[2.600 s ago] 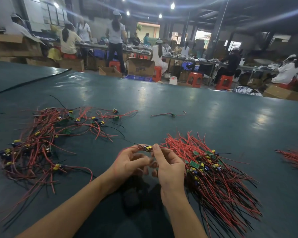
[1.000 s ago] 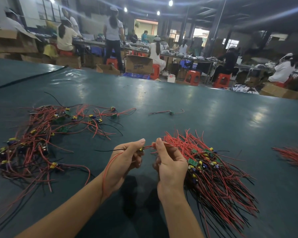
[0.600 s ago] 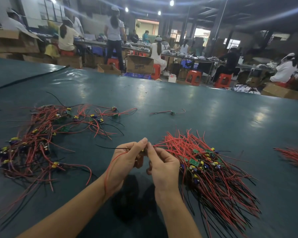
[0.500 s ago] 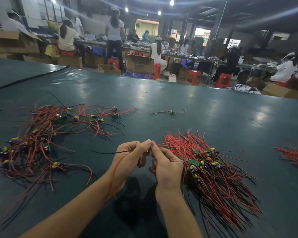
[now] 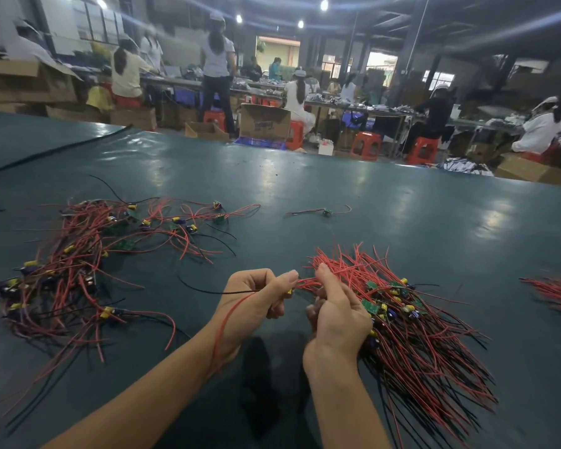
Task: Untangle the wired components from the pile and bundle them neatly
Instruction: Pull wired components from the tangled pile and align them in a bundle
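Both hands are raised just above the near middle of the counter (image 5: 386,202), a dark green sheet with a dull shine. The left hand (image 5: 256,299) has its fingers curled and pinches a small component (image 5: 289,291) with a yellow part between thumb and forefinger. From that hand 1 black lead (image 5: 208,289) sticks out to the left, and 1 red lead (image 5: 229,319) loops down over the left wrist. The right hand (image 5: 337,314) is curled too, thumb upward, and grips the red leads (image 5: 306,281) that run straight from the component across the short gap between the 2 hands. Just beside and beyond the right hand lies the bundle (image 5: 428,335): many red and black wires lying roughly parallel and fanning toward the near right, with green boards and yellow parts gathered across its middle. Toward the left edge sprawls the pile (image 5: 78,254), a loose tangle of red and black wires with yellow, blue and green parts scattered through it, well apart from the hands. 1 stray piece (image 5: 326,212) with short wires lies alone near the middle of the counter, beyond the hands. At the right edge more red wires (image 5: 554,291) show, cut off by the frame. A black cable (image 5: 62,147) crosses the far left corner. Beyond the far edge people (image 5: 216,59) sit and stand at work among cardboard boxes (image 5: 264,121) and orange stools (image 5: 366,145)
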The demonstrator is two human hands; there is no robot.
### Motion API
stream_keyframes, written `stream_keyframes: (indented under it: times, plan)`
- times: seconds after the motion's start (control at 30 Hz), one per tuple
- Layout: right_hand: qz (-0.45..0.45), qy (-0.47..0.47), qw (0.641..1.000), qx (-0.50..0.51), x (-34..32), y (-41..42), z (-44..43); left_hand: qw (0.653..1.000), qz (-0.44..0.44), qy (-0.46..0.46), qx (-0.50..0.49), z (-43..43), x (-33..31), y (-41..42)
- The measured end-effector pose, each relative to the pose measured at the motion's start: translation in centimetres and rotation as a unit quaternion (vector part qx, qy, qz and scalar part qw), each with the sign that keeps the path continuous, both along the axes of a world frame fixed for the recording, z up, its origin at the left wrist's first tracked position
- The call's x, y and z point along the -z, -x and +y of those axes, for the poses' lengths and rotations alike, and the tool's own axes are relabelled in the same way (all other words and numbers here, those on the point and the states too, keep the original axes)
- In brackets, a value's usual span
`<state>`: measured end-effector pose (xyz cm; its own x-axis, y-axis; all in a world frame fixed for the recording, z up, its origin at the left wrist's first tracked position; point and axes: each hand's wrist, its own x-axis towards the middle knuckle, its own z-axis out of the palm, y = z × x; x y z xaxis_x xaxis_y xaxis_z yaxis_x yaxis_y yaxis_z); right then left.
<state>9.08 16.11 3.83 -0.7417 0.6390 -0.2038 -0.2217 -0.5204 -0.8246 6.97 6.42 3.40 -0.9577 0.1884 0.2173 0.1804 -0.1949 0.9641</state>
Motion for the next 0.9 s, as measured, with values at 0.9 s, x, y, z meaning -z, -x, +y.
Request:
stream_keyframes:
  times: [0.9]
  plan:
    - [0.051, -0.024, 0.992, 0.11, -1.1, -0.4, 1.2, 0.999, 0.036, 0.015, 0.008, -1.6, 0.1, 1.0]
